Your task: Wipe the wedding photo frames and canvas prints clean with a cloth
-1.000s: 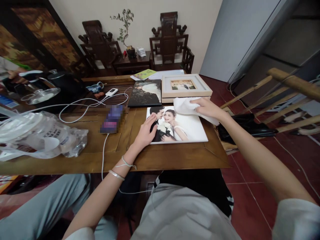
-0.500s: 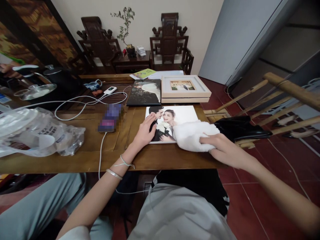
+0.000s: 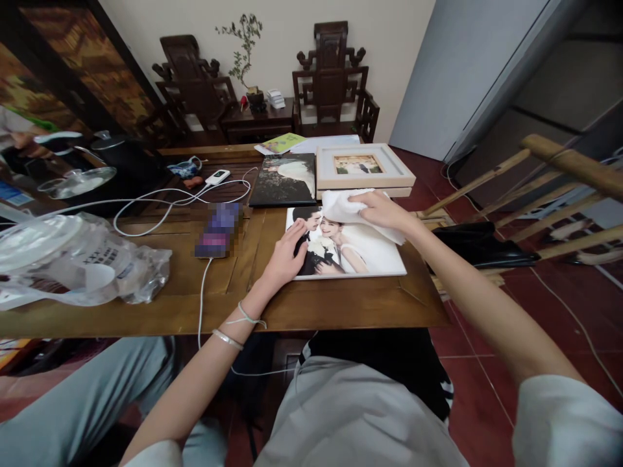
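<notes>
A glossy wedding photo panel [image 3: 374,256] lies flat on the wooden table [image 3: 341,311] in front of me. My left hand [image 3: 288,253] rests flat on its left edge, fingers stretched out. At the panel's far edge, my right hand [image 3: 379,209] grips a white cloth [image 3: 343,206], which lies over the upper part of the picture. Just beyond are a dark wedding photo panel [image 3: 285,181] and a stack of pale wooden picture frames [image 3: 365,170]; the cloth is close to the stack's front side.
Left of my arm lies a phone [image 3: 219,230] on a white cable. Further left are a clear plastic bag [image 3: 141,266] with a plastic tub and a glass-lidded pot [image 3: 82,181]. A bamboo chair [image 3: 559,155] stands at right. Another person's hand [image 3: 22,139] shows far left.
My right hand has carried the cloth from the panel's near right corner up to its far edge, uncovering the lower right of the picture. The left hand stays on the panel.
</notes>
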Motion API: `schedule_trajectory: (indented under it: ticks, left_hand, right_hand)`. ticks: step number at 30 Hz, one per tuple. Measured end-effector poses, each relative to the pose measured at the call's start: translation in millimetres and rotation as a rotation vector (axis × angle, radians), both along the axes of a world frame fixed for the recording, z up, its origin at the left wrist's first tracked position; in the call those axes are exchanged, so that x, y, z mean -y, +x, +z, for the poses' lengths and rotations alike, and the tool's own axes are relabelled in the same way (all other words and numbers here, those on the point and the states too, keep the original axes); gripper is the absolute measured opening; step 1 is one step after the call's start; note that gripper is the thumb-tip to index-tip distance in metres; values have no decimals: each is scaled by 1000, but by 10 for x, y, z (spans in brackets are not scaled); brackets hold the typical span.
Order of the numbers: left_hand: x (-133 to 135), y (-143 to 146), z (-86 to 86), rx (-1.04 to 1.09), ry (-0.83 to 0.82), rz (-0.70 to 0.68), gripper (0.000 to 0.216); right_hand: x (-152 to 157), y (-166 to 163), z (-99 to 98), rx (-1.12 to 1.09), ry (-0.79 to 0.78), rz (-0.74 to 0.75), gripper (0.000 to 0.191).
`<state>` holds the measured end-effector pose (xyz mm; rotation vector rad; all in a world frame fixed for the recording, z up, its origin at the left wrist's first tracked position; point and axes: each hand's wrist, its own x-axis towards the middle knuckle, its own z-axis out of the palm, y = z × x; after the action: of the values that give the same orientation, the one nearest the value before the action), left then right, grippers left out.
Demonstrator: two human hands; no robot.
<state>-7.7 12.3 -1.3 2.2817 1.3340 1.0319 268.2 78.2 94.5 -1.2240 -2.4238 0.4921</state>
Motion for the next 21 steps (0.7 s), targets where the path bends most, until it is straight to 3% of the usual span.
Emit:
schedule_trajectory:
  ticks: [3,6,9,12,16,21]
  left_hand:
    - [-3,2,-6,-4,2,4,44]
    - [-12,6,-23,-13,15,15,44]
    - [-17,11,-35,-13,18,19,44]
    - [-18,14,-33,-14,11,23,44]
    - [-16,13,-19,-17,10,22,44]
    - [-21,1,-10,-22,11,11,44]
  right_hand:
    - [308,63,-45,-15,2,26,27]
    - [828,126,-73,-9,0,106,24]
    - [1363,147,-71,-15,7,170,28]
    - [1678,119,-48,-8,-3,219,36]
    - [1552,39,-25,-3,-26,203,38]
    - [795,-113,-25,-48,-53,137,33]
